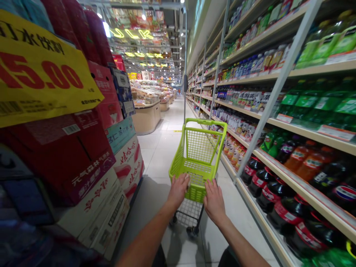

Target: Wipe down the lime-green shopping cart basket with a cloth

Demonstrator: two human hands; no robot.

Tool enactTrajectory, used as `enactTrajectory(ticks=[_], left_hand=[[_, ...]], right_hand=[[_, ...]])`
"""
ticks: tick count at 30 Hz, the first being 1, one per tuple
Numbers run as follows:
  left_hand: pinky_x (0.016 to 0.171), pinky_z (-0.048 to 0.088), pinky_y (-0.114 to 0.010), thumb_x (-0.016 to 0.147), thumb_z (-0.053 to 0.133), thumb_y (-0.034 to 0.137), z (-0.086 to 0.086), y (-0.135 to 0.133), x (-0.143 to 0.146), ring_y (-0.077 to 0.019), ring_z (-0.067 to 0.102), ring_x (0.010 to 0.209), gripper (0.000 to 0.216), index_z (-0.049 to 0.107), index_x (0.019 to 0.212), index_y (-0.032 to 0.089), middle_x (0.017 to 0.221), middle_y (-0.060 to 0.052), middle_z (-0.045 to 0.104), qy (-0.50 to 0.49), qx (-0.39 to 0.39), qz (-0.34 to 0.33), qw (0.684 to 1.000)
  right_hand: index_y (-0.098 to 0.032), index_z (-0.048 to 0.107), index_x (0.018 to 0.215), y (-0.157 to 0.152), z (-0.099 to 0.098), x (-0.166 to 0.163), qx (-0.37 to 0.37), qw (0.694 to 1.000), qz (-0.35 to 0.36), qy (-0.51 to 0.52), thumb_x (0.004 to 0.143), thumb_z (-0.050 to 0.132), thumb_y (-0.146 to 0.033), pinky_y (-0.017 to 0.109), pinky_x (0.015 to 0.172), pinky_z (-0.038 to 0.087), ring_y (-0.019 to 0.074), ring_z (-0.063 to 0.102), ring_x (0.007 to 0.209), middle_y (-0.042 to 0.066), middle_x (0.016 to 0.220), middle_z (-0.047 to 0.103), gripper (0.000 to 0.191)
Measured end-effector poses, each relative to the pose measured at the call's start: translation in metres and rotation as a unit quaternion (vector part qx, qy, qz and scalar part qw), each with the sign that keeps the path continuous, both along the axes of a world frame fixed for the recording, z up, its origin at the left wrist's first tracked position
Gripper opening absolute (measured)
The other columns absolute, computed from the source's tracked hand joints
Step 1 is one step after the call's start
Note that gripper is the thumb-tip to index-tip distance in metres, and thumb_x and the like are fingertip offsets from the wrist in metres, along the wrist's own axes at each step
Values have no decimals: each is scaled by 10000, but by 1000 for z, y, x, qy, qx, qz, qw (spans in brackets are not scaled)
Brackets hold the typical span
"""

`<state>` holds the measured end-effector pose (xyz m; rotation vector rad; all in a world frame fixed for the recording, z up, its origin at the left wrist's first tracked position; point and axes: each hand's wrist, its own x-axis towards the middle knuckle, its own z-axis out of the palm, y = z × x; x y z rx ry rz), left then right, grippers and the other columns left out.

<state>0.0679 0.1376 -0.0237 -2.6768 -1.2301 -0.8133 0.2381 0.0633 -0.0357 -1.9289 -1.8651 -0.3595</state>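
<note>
Lime-green plastic: one shopping cart (197, 193) straight ahead, its near edge under two bare hands, left hand (179, 191) and right hand (214, 200) about equally close, fingers laid over the edge; cannot tell whether they curl tight. Cart's long axis runs near to far along the pale tile floor (155, 193). Beyond: left, stacked cartons (130, 163) with one yellow price sign (52, 74); right, shelving (274, 100), bottles too many to count; far left, at least two display counters (147, 118).
</note>
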Motion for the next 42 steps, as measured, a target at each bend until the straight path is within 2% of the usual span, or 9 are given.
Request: enactTrajectory(ticks=[4,11,17,23,28,30,36,38,42], left_hand=[[980,350,-434,839,424,158,-9,-3,22,-218,407,1198,372,463,1208,197,1286,-88,477,9,3,-114,993],[1019,324,-424,831,407,152,-6,27,-18,-224,359,1237,350,502,1168,142,1305,-111,450,-102,-82,16,991],[1056,278,-400,832,412,126,-10,8,9,-189,280,1284,383,471,1205,195,1355,-59,399,-73,-102,-132,983],[1047,283,-428,820,391,88,-8,25,-17,-210,298,1275,394,471,1200,150,1347,-103,400,-120,-97,-5,988],[1053,281,-412,847,391,135,-17,1,29,-199,275,1286,378,460,1216,179,1355,-88,393,-85,-81,-134,984],[1052,281,-415,844,397,136,-18,-1,34,-205,279,1284,380,460,1217,174,1354,-93,394,-76,-83,-151,982],[1029,308,-431,819,378,89,-14,22,-3,-225,312,1267,400,459,1208,135,1341,-133,397,-116,-83,-7,990],[1027,315,-421,825,378,98,-15,17,10,-221,321,1262,388,462,1202,136,1334,-131,406,-116,-73,-14,990],[1019,336,-401,843,377,125,-19,-8,66,-212,334,1255,364,467,1194,149,1312,-123,437,-75,-46,-113,990]], right_hand=[[-116,446,1246,-1,0,0,-5,1000,7,-4,718,372,-49,477,1004,263,254,246,1287,75,1344,406,537],[-103,438,1243,0,-8,10,15,1000,9,8,711,367,-28,444,1002,291,242,224,1296,88,1338,410,542],[-103,433,1245,1,-13,19,28,999,27,13,703,366,-16,459,993,309,250,222,1296,97,1334,413,553],[-96,430,1245,2,-19,24,60,996,46,36,673,365,2,414,1008,329,218,163,1318,109,1323,419,584],[-48,433,1235,5,-23,23,73,995,61,36,660,359,9,415,1025,319,219,136,1324,138,1314,422,582],[-73,428,1246,4,-23,27,70,994,73,35,658,359,9,423,1025,319,215,154,1320,120,1315,428,598],[-113,384,1287,2,-26,32,91,991,84,50,666,339,23,417,1026,323,192,170,1318,101,1327,419,637],[-101,391,1280,3,-28,30,98,990,83,56,669,333,23,408,1025,324,189,170,1317,111,1327,416,626],[-114,412,1263,4,-28,32,97,993,40,61,685,328,7,476,1001,313,224,234,1296,125,1329,409,597]])
